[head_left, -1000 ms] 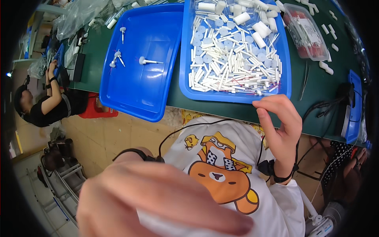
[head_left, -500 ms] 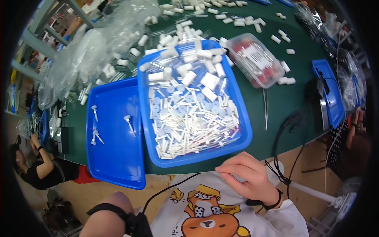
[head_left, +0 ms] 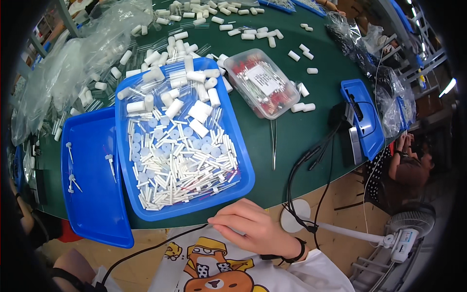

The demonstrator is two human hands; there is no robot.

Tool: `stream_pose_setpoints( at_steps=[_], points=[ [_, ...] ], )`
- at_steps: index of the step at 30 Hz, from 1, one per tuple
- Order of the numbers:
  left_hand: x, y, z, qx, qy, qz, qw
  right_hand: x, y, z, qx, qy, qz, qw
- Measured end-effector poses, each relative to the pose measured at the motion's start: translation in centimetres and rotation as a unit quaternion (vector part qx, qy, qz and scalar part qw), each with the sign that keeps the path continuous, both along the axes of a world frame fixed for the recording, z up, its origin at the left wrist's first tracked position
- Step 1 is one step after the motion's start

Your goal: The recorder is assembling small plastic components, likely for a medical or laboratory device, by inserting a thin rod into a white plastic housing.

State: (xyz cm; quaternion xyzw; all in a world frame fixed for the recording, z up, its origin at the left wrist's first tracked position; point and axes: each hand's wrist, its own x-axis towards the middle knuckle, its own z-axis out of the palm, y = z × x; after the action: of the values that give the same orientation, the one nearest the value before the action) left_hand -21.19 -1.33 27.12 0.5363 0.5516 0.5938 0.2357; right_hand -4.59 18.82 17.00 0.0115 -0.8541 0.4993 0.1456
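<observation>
My right hand point(head_left: 248, 226) is near the table's front edge, just below the larger blue tray point(head_left: 245, 180). Its thumb and fingertips are pinched together; whatever they hold, if anything, is too small to make out. That tray contains thin white rods point(head_left: 170, 180), pale blue discs point(head_left: 206, 148), thick white cylinders point(head_left: 175, 108) and clear tubes. Of my left hand point(head_left: 73, 263), only a rounded part by a black strap shows at the lower left, its fingers hidden. A second blue tray point(head_left: 92, 204) holds several small disc-and-rod pieces point(head_left: 111, 165).
A lidded clear box point(head_left: 262, 82) of red and white parts stands right of the trays, with metal tweezers point(head_left: 274, 146) beside it. Loose white cylinders point(head_left: 248, 36) and plastic bags point(head_left: 53, 82) cover the far side. Black cables point(head_left: 292, 180) hang at the right, above a fan point(head_left: 408, 228).
The whole view has swung to the right, so trays and box appear farther left. My right hand keeps its pinch near the table edge. Less of my left arm shows.
</observation>
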Motion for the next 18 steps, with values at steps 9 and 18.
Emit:
stream_pose_setpoints(
  at_steps=[9, 18],
  points=[
    [-0.9, -0.2, 0.0, 0.003, 0.005, -0.012, 1.0, -0.7, 0.1, -0.5, 0.02, -0.016, -0.018, 1.0],
    [-1.2, -1.5, 0.1, 0.014, 0.012, -0.003, 1.0, -2.0, 1.4, -0.9, 0.178, -0.014, -0.094, 0.979]
  ],
)
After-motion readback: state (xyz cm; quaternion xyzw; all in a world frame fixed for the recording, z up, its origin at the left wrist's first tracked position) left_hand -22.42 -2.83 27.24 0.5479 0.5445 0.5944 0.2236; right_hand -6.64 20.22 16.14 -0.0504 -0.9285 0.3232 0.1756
